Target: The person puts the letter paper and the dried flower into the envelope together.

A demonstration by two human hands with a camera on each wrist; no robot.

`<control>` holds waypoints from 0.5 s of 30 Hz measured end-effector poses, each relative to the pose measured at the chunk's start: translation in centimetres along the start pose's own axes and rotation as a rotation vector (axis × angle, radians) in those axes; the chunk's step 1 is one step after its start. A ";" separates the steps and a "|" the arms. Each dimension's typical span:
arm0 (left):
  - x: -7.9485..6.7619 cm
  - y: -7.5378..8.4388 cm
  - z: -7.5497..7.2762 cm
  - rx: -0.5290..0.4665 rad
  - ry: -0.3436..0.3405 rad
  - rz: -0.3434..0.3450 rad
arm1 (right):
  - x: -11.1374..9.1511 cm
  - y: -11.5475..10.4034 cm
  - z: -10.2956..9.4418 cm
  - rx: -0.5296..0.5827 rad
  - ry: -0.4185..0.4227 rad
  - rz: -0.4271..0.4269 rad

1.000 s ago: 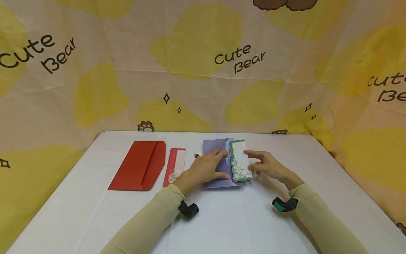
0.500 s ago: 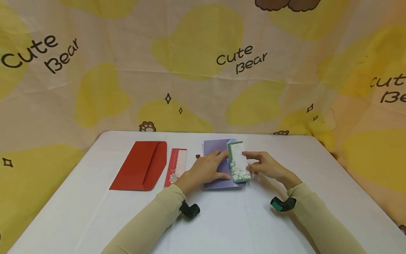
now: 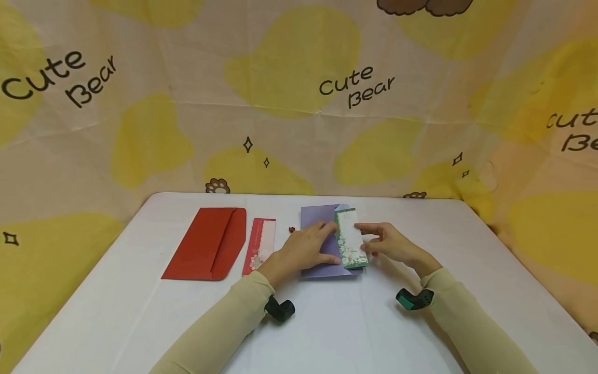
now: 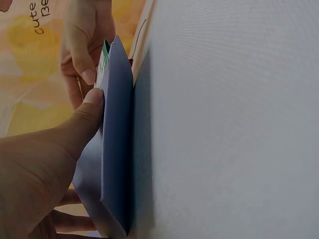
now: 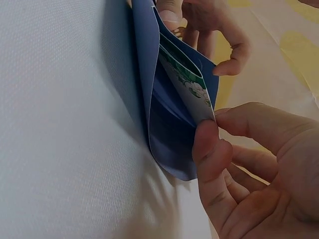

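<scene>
A purple envelope [image 3: 317,266] lies on the table with its mouth to the right. My left hand [image 3: 303,246] rests spread over it, thumb pressing near the mouth edge. My right hand [image 3: 392,244] pinches a folded greeting card [image 3: 351,239] with a green floral border, thumb and index finger at its right edge. The card's left edge sits at the envelope's mouth. In the right wrist view the card's folded end [image 5: 185,67] slants between the envelope's walls [image 5: 144,64], which stand apart. The left wrist view shows my left thumb [image 4: 89,112] on the envelope's upper face.
To the left lie a red envelope [image 3: 205,244] with its flap unfolded and a pink floral card [image 3: 259,244], partly behind the left arm. A small dark-red piece [image 3: 291,229] lies beyond the left hand. A printed cloth [image 3: 280,104] hangs behind the table.
My right hand has moved left, carrying the green-bordered card further over the envelope's mouth. The left hand stays in place on the envelope.
</scene>
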State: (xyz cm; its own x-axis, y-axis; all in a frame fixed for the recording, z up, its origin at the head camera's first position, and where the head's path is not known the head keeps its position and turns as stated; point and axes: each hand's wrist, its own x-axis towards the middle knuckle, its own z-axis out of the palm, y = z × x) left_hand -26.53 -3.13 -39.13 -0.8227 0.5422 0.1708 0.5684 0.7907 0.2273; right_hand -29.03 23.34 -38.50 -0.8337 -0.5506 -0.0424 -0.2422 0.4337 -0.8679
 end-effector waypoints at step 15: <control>0.0 0.1 -0.1 -0.007 0.005 0.000 | 0.9 -0.5 0.6 -0.004 -0.043 -0.009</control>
State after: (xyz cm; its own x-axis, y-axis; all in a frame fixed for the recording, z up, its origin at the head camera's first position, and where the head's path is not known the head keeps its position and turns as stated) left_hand -26.43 -3.09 -39.05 -0.8224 0.5413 0.1753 0.5688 0.7886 0.2335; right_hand -29.36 22.25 -38.43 -0.8097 -0.5842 -0.0563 -0.2511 0.4314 -0.8665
